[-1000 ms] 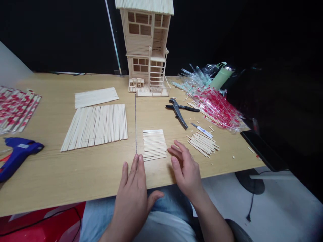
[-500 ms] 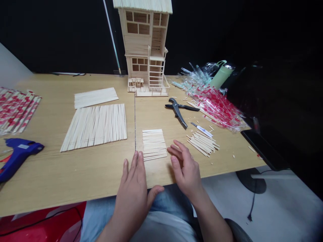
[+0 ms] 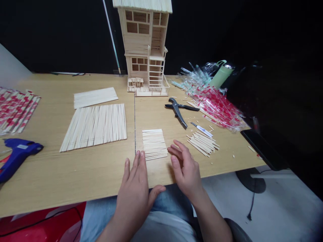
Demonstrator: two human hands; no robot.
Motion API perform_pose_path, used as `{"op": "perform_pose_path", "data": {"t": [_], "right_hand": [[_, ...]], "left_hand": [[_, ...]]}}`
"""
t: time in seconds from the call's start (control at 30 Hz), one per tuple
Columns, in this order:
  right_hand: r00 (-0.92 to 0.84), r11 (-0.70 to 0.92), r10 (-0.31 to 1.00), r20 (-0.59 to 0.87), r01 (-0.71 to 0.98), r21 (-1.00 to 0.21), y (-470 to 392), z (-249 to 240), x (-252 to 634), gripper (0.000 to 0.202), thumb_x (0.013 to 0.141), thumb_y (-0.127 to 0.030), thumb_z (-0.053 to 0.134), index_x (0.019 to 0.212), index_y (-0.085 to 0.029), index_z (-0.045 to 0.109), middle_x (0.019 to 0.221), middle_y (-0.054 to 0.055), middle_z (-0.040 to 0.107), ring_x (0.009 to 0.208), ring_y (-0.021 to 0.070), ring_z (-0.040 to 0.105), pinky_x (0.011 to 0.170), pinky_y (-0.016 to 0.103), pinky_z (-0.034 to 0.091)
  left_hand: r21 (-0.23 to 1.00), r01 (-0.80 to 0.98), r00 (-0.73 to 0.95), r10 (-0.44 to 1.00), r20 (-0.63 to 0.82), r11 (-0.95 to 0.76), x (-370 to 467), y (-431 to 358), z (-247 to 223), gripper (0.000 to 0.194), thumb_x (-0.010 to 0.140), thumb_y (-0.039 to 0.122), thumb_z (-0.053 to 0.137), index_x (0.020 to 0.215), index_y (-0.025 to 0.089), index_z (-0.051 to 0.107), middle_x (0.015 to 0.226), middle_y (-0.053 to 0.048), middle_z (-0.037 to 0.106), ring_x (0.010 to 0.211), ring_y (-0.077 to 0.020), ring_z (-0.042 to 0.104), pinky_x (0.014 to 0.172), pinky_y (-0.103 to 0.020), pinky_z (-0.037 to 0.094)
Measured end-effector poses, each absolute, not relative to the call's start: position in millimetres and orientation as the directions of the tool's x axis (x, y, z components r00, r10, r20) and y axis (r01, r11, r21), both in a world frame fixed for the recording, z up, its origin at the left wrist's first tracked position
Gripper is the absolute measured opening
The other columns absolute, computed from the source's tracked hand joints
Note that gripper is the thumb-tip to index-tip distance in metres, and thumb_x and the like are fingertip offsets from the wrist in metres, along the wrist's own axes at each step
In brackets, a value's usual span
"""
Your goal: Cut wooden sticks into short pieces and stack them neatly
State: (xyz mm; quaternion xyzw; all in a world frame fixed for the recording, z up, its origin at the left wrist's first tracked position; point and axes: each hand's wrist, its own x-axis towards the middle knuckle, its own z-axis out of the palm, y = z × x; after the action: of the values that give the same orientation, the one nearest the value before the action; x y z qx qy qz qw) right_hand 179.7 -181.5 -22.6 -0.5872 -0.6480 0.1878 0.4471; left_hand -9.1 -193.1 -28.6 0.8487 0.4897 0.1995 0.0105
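A row of short wooden sticks (image 3: 154, 144) lies side by side on the table in front of me. My left hand (image 3: 135, 181) is open, fingers stretched, its fingertips at the lower left corner of that row. At the right end of the row is my right hand (image 3: 185, 168), open and loosely curved with nothing in it. Just beyond it are a loose pile of short sticks (image 3: 203, 143) and a small white-handled craft knife (image 3: 204, 131). Farther back lies a pair of dark-handled cutting pliers (image 3: 178, 112).
A stick-built model house (image 3: 146, 50) stands at the back. Larger stick panels (image 3: 96, 127) lie left, with a blue glue gun (image 3: 21, 153) and red-white wrapped chopsticks (image 3: 17, 109). Plastic wrappers (image 3: 214, 104) and a green bottle (image 3: 222, 75) are at the right, near a black flat object (image 3: 263, 148).
My left fingertips have shifted slightly right along the near left corner of the stick row, and its nearest sticks look more even. My right hand is almost still.
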Motion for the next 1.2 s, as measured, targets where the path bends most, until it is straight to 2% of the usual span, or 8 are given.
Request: {"op": "perform_pose_path", "data": {"t": [0.47,0.83,1.2], "right_hand": [[0.099,0.239,0.926,0.365,0.594,-0.768,-181.1,-22.9,180.6,0.043,0.100,-0.030,0.045,0.142,-0.022,0.041,0.126,0.014,0.066,0.110,0.0244,0.069,0.103,0.049,0.051],[0.111,0.253,0.914,0.390,0.597,-0.762,-183.5,-23.4,180.1,0.042,0.100,-0.028,0.047,0.141,-0.021,0.042,0.122,0.013,0.069,0.106,0.0238,0.071,0.102,0.048,0.053],[0.113,0.262,0.904,0.413,0.617,-0.742,-183.0,-22.9,180.2,0.042,0.099,-0.026,0.047,0.140,-0.021,0.043,0.119,0.012,0.070,0.104,0.0230,0.072,0.100,0.046,0.054]], "left_hand": [[0.271,0.810,0.448,0.846,0.289,-0.521,-15.7,-197.9,-26.4,0.096,0.093,0.064,0.040,0.158,0.006,0.001,0.152,-0.027,0.042,0.144,-0.0371,0.036,0.115,-0.060,0.030],[0.215,0.816,0.467,0.831,0.304,-0.537,-14.8,-198.4,-26.5,0.096,0.094,0.067,0.036,0.157,0.003,0.005,0.149,-0.029,0.044,0.143,-0.0350,0.039,0.115,-0.057,0.030],[0.245,0.814,0.460,0.842,0.283,-0.527,-15.7,-198.7,-26.3,0.093,0.095,0.063,0.039,0.157,0.004,0.004,0.151,-0.028,0.042,0.144,-0.0351,0.037,0.116,-0.059,0.029]]}}
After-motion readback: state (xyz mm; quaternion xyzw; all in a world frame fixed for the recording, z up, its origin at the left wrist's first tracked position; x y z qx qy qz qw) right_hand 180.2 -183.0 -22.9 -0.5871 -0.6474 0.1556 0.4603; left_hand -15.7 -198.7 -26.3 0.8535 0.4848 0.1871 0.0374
